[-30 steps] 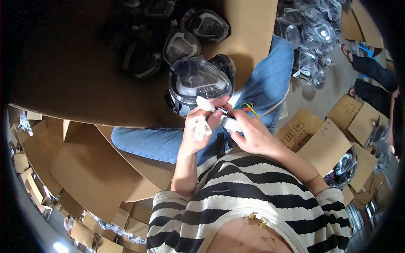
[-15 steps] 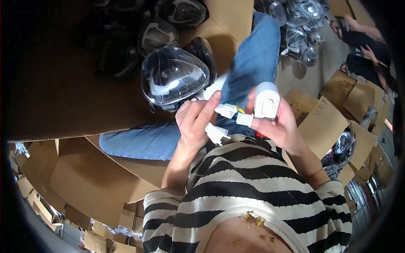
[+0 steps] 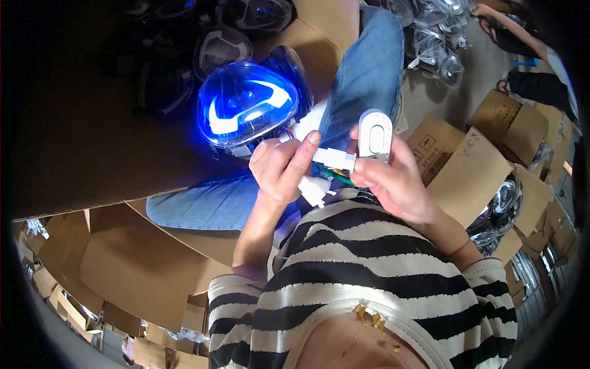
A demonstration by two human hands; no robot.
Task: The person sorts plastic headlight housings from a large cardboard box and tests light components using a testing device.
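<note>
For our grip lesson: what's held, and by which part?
Right hand: white round-ended device by its lower end, joined white connectors by their right end. Left hand: apparently connectors' left end and white plugs, grip hidden.

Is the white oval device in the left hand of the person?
No, the right hand is holding the white oval device, with its oval button facing the camera.
</note>
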